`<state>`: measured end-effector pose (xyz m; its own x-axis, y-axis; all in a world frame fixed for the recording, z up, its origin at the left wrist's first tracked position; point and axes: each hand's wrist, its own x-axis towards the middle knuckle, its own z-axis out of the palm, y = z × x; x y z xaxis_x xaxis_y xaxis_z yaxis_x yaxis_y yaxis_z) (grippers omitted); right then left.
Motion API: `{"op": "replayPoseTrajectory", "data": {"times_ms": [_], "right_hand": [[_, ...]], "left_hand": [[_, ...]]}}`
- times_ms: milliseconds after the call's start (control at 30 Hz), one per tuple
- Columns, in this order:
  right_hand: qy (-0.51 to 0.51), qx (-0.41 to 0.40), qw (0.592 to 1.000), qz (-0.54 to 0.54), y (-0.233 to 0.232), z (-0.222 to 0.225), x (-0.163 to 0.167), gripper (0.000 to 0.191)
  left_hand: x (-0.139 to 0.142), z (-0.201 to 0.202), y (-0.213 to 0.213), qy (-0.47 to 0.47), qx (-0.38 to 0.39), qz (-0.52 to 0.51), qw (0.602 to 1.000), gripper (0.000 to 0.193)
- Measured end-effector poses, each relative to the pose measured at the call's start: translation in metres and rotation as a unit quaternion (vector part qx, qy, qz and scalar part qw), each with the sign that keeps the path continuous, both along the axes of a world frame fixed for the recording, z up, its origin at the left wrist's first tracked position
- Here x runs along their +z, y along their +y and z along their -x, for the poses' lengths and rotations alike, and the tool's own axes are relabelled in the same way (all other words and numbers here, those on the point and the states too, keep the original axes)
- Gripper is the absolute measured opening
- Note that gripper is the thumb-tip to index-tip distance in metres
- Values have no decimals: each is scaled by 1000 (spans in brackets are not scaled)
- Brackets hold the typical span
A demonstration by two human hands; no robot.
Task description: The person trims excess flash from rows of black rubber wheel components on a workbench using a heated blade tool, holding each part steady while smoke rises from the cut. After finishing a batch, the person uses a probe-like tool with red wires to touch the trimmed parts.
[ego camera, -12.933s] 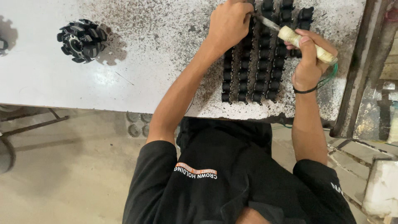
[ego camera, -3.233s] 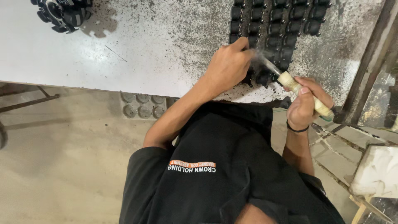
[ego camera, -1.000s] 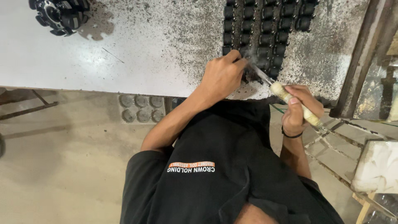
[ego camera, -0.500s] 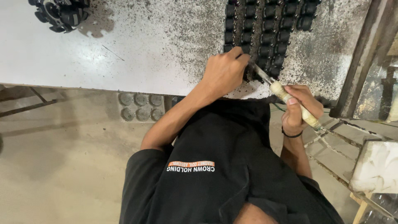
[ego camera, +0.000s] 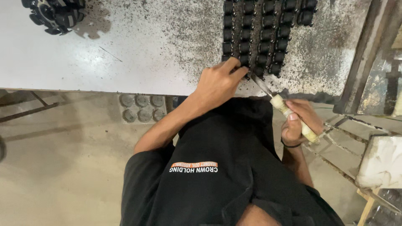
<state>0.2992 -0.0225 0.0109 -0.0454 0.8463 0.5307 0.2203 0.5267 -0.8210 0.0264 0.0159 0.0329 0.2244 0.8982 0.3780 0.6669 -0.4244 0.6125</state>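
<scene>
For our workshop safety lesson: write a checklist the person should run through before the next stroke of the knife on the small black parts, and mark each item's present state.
1. Knife gripped by its pale handle in the right hand: ok.
2. Left hand steadying a black part at the near end of the rows of black parts: ok.
3. Left fingertips clear of the blade tip: cannot tell, they sit very close.
4. Blade pointing away from the body: ok.
5. Worktable free of debris around the rows: not ok, dark shavings cover it.
</scene>
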Motion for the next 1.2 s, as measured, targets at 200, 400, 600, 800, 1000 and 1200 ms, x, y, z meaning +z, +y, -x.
{"op": "replayPoseTrajectory", "data": {"times_ms": [200, 400, 600, 800, 1000, 1200], "right_hand": [[10, -19, 1000, -17, 2, 12, 2, 29], [175, -7, 981, 89, -1, 2, -23, 27], [159, -32, 985, 66, -4, 9, -24, 23], [77, -13, 996, -35, 8, 12, -10, 23], [44, -28, 999, 2, 3, 15, 2, 29], [-2, -28, 1000, 9, 7, 20, 14, 31]], "left_hand": [[-16, -3, 4, 11, -1, 24, 1000, 23], [-18, -16, 3, 45, -6, 32, 998, 24], [-17, -5, 4, -22, -16, 56, 998, 19], [-15, -5, 10, -13, -5, 57, 998, 16], [-16, -7, 8, -3, 6, 36, 999, 19], [-18, -7, 10, 1, 6, 38, 999, 17]]}}
